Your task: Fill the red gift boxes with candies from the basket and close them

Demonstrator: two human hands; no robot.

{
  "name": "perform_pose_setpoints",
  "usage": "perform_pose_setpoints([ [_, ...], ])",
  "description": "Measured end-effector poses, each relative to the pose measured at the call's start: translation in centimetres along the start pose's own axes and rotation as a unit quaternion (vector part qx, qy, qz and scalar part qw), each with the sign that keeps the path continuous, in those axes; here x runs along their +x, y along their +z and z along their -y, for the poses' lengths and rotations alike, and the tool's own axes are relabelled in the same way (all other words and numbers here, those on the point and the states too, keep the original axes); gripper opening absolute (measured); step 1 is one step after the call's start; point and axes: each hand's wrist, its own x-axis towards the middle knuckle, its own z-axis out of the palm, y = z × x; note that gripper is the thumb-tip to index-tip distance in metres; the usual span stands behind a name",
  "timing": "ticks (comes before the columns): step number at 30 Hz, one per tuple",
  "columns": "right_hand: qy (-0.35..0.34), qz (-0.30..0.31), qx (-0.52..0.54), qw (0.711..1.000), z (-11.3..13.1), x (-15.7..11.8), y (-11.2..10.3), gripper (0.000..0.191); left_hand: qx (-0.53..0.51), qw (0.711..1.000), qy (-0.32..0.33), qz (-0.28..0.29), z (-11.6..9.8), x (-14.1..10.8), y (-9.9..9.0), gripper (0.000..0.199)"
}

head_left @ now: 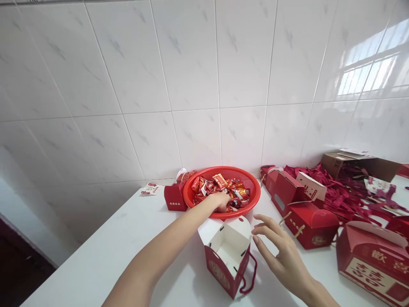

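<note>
My left hand (221, 201) reaches down into a red plastic basket (255, 194) of small wrapped candies (220, 181). Its fingertips are buried among the candies, so whether they grip any is hidden. In front of the basket stands an open red gift box (212, 266) with a white inside, nothing visible in it, and a dark red cord handle (254, 277) hanging at its right side. My right hand (281, 251) is open beside this box, fingers stretched toward its right upper edge; I cannot tell whether they touch it.
Several red gift boxes (311, 221) line the right side, with a large patterned one (373, 260) nearest. Behind them lie a heap of dark red ribbons (335, 192) and a cardboard carton (383, 168). A small red box (174, 198) and a printed card (150, 189) sit left of the basket, near the tiled wall (194, 136).
</note>
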Motion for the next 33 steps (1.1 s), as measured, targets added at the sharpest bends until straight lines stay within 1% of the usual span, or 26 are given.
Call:
perform_pose_setpoints([
  [4,0.001,0.004,-0.002,1.0,-0.1,0.1,-0.1,0.019,-0.045,0.999,0.01,-0.016,1.6,-0.3,-0.4,0.023],
  [7,0.0,0.002,-0.005,1.0,-0.1,0.1,-0.2,0.018,-0.102,0.992,0.036,-0.066,2.9,-0.9,-0.8,0.022],
  [9,-0.001,0.001,-0.006,1.0,-0.1,0.1,-0.2,0.017,-0.148,0.981,0.055,-0.11,3.7,-1.4,-1.0,0.023],
  [11,-0.001,0.002,-0.006,1.0,-0.1,0.1,-0.2,0.016,-0.199,0.968,0.067,-0.139,4.3,-1.9,-0.9,0.025],
  [17,0.002,0.018,-0.011,1.0,-0.1,0.1,0.0,0.018,-0.32,0.925,0.102,-0.177,5.2,-2.5,-0.1,0.023],
  [23,0.005,0.018,-0.01,1.0,-0.3,0.1,0.1,0.019,-0.371,0.892,0.135,-0.22,5.5,-2.4,0.0,0.024],
  [28,0.003,0.016,-0.009,1.0,-0.2,0.0,0.1,0.018,-0.397,0.875,0.136,-0.241,5.7,-2.4,-0.1,0.026],
  [33,0.001,0.017,-0.01,1.0,-0.2,-0.1,0.1,0.018,-0.442,0.862,0.125,-0.215,5.5,-2.3,0.2,0.028],
])
